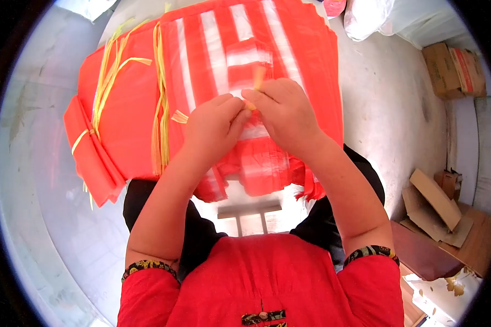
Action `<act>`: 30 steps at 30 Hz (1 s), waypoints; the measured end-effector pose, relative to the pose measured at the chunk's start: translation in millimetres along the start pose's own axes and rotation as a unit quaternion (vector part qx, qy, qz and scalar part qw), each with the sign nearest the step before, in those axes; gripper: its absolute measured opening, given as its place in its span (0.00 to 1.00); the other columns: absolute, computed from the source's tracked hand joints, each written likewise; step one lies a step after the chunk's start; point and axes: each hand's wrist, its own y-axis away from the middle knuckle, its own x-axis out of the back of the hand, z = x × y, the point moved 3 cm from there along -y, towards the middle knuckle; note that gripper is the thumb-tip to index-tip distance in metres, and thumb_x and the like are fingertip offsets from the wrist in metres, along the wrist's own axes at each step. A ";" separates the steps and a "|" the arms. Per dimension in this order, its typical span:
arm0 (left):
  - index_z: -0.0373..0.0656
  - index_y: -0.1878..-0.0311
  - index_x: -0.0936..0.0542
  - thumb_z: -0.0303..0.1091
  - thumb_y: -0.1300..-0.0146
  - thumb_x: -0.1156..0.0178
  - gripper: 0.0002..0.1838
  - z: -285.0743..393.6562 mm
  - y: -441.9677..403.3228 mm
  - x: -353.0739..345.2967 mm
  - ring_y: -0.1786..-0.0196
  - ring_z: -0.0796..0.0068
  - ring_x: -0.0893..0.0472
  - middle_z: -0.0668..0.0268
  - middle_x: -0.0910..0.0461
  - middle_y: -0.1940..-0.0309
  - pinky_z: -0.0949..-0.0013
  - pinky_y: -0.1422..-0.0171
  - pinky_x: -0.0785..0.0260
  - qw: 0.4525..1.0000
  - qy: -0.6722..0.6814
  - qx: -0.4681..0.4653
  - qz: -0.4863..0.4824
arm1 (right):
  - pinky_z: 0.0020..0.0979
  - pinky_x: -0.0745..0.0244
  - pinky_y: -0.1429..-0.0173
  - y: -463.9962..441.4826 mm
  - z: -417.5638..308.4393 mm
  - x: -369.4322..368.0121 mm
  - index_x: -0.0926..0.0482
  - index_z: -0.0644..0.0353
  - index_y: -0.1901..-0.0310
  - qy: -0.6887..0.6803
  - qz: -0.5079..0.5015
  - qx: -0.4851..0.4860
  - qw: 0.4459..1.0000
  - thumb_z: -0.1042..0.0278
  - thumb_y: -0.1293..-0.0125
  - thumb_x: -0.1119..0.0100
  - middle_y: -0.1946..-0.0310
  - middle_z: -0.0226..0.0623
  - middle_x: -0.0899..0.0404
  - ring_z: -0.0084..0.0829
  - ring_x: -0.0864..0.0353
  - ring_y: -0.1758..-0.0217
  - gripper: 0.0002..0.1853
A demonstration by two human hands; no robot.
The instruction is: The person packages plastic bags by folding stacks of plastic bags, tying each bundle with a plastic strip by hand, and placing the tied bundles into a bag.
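Both of my hands meet over a stack of red and white striped plastic bags. My left hand and my right hand pinch a yellow strip between their fingertips, around a folded striped bundle. The strip's upper end is blurred, and another yellow end sticks out beside my left hand. Loose yellow strips lie to the left over plain red sheets. At the far left, a rolled red bundle has a yellow strip tied around it.
A cardboard box stands at the upper right. An open carton lies by a brown wooden surface at the lower right. White plastic bags are at the top right. A metal frame shows below the bags, between my legs.
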 end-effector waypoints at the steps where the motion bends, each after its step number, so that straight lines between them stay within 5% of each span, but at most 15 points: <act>1: 0.38 0.56 0.18 0.30 0.26 0.36 0.05 3.6 -0.2 2.4 0.67 0.60 0.19 0.56 0.20 0.69 0.61 0.61 0.27 1.000 -0.023 -0.012 -0.013 | 0.43 0.23 0.47 -0.1 1.6 -0.4 0.15 0.60 0.60 0.009 -0.025 -0.027 0.999 0.71 0.39 0.35 0.61 0.38 0.17 0.44 0.17 0.52 0.06; 7: 0.36 0.57 0.20 0.30 0.24 0.37 0.07 -1.7 0.6 2.8 0.68 0.74 0.23 0.64 0.23 0.71 0.66 0.61 0.29 0.991 0.116 0.068 -0.022 | 0.43 0.22 0.51 0.3 12.4 -2.8 0.14 0.61 0.65 -0.131 -0.120 -0.132 0.975 0.71 0.36 0.36 0.65 0.41 0.16 0.44 0.15 0.54 0.04; 10: 0.37 0.58 0.18 0.30 0.26 0.37 0.06 -3.1 0.4 2.0 0.65 0.64 0.19 0.57 0.19 0.68 0.62 0.59 0.27 0.982 0.143 0.122 -0.036 | 0.45 0.21 0.54 1.3 19.2 -2.0 0.13 0.59 0.61 -0.242 -0.223 -0.223 0.918 0.69 0.34 0.37 0.66 0.45 0.15 0.47 0.15 0.59 0.06; 12: 0.36 0.57 0.18 0.31 0.26 0.37 0.07 -6.8 0.6 0.9 0.66 0.68 0.20 0.59 0.20 0.69 0.64 0.59 0.27 0.974 0.163 0.150 -0.041 | 0.46 0.21 0.55 1.5 17.3 1.2 0.13 0.57 0.59 -0.264 -0.266 -0.287 0.881 0.68 0.33 0.37 0.66 0.47 0.14 0.49 0.15 0.61 0.06; 15: 0.36 0.57 0.17 0.31 0.25 0.36 0.08 -13.4 2.1 -3.3 0.67 0.72 0.21 0.61 0.20 0.71 0.65 0.60 0.27 0.968 0.187 0.160 -0.038 | 0.37 0.24 0.56 -3.8 9.7 3.8 0.13 0.64 0.58 -0.205 -0.216 -0.245 0.923 0.73 0.29 0.37 0.72 0.39 0.17 0.40 0.19 0.67 0.06; 19: 0.34 0.56 0.17 0.32 0.26 0.35 0.09 -18.5 2.1 -2.9 0.67 0.75 0.22 0.62 0.19 0.71 0.66 0.60 0.28 0.962 0.218 0.159 -0.030 | 0.38 0.22 0.52 2.5 13.4 1.3 0.11 0.63 0.53 -0.093 -0.113 -0.131 0.981 0.68 0.27 0.35 0.64 0.41 0.15 0.41 0.16 0.59 0.08; 21: 0.34 0.57 0.17 0.33 0.26 0.35 0.10 -23.7 3.1 1.8 0.68 0.75 0.21 0.61 0.19 0.72 0.66 0.61 0.28 0.960 0.190 0.200 -0.042 | 0.39 0.21 0.50 8.1 15.3 3.6 0.11 0.62 0.51 -0.087 -0.048 -0.122 0.988 0.66 0.25 0.35 0.59 0.42 0.15 0.42 0.16 0.55 0.10; 25: 0.34 0.61 0.16 0.38 0.28 0.33 0.14 -17.3 1.5 10.4 0.67 0.68 0.18 0.59 0.19 0.71 0.62 0.61 0.27 0.957 0.148 0.246 -0.050 | 0.37 0.22 0.50 18.0 24.6 9.9 0.11 0.62 0.49 -0.093 -0.116 -0.170 0.974 0.69 0.23 0.37 0.55 0.39 0.17 0.39 0.17 0.53 0.10; 30: 0.37 0.66 0.15 0.45 0.30 0.32 0.18 -14.3 0.0 14.3 0.64 0.53 0.18 0.55 0.20 0.68 0.52 0.60 0.27 0.977 -0.117 0.171 -0.049 | 0.33 0.23 0.52 27.1 30.4 10.2 0.10 0.62 0.47 -0.116 -0.120 -0.216 0.962 0.71 0.23 0.37 0.59 0.36 0.19 0.33 0.18 0.55 0.10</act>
